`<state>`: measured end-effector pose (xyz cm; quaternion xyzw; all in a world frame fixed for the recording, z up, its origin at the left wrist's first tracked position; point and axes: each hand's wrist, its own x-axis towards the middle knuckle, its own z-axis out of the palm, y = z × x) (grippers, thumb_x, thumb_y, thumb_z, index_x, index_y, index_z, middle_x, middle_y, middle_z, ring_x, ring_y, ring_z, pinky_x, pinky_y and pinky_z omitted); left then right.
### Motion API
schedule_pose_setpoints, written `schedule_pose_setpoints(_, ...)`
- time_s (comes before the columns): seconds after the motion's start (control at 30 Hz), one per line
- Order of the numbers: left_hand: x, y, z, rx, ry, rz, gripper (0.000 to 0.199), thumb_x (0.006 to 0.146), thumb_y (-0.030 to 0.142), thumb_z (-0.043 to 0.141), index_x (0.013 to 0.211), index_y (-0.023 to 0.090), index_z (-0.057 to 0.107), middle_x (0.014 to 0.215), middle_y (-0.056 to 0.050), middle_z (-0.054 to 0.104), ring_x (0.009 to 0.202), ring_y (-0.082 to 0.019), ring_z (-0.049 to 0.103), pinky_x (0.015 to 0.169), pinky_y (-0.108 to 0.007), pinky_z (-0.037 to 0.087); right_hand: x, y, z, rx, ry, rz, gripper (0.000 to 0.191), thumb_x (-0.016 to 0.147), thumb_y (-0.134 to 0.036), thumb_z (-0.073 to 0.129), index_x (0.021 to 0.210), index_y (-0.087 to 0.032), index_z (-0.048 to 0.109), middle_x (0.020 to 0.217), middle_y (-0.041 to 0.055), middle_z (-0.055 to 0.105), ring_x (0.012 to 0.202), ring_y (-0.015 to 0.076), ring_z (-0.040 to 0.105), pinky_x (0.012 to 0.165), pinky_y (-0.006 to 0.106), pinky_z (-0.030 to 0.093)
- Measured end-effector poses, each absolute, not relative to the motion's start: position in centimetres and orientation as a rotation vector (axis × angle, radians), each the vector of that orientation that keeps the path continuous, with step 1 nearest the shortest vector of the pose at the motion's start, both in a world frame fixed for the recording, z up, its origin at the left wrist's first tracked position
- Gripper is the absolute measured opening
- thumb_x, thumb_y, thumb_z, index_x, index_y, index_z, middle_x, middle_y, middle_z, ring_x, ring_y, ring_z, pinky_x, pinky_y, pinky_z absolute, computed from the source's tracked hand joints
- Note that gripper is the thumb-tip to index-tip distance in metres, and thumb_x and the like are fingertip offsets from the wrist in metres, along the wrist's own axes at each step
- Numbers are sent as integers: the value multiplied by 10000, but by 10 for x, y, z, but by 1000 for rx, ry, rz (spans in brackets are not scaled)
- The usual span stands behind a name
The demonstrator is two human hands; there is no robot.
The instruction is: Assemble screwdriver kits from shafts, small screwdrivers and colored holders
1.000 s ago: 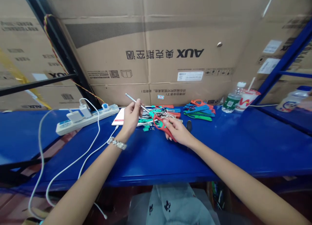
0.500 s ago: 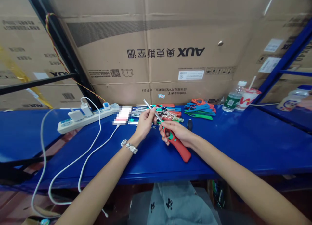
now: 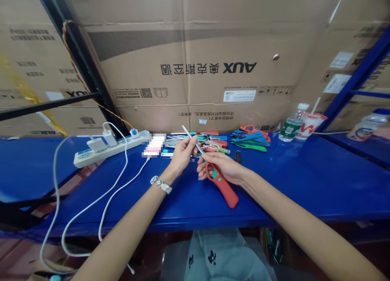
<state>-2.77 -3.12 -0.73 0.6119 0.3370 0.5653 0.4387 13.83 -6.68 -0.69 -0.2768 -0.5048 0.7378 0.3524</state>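
"One red lighter (image 3: 227,191), and where does it lie?"

"Between the two hands, in front of the pile of parts (image 3: 224,144). Its long axis slants: metal tube (image 3: 186,132) away and left, handle near and right."

"Which hand is nearer the handle?"

"The right hand (image 3: 224,166): its fingers are closed around the lighter's neck, where tube meets handle. The left hand (image 3: 182,156) pinches the tube farther up, thumb and fingers together on it, the tip poking out beyond."

"Does the handle touch the blue table (image 3: 274,187)?"

"I can't tell."

"What are the surfaces like?"

"The handle looks smooth, moulded, rounded at its butt, with a green trigger (image 3: 214,174) in the loop. The tube is slim, straight and shiny."

"And farther from the lighter?"

"Beyond it, thin rods and coloured plastic; beyond and right, flat curved shells (image 3: 250,139), then a clear bottle (image 3: 290,129). Behind everything stands matt, creased cardboard (image 3: 146,74)."
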Motion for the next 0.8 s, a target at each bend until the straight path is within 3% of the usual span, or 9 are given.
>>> schedule_pose_setpoints(0.17,-26,-33,-7,1496,824,1412,506,871,629,651,655,189,526,560,36,487,510,-81,409,515,-229,356,139,-68,-5,-693,-1293,1893,333,881,-462,732,839,-164,590,569,-72,513,462,77,518,468,222,502)
schedule_pose_setpoints(0.47,-26,-32,-6,1513,812,1408,482,876,617,651,672,192,554,556,28,502,516,-92,439,533,-241,379,137,-72,-2,-790,-1311,1869,336,927,-497,661,854,-184,562,554,-91,458,403,63,452,389,201,475)
schedule_pose_setpoints(0.57,-27,-32,-6,1530,818,1409,478,882,611,647,670,193,553,557,25,505,517,-95,441,533,-243,378,137,-72,-1,-797,-1287,1874,304,973,-440,605,841,-167,584,546,-54,535,419,89,519,422,227,519)
schedule_pose_setpoints(0.7,-28,-33,-6,1549,838,1414,462,907,587,629,679,191,561,575,22,506,523,-93,439,527,-238,359,138,-71,2,-821,-1254,1981,302,1031,-285,481,839,-116,642,715,87,716,586,156,693,645,336,634)
schedule_pose_setpoints(0.8,-28,-33,-7,1539,824,1406,472,906,596,624,672,193,554,579,21,503,532,-96,447,532,-235,364,139,-70,1,-839,-1223,2003,305,1026,-261,489,823,-108,657,741,107,734,612,174,719,687,361,638)
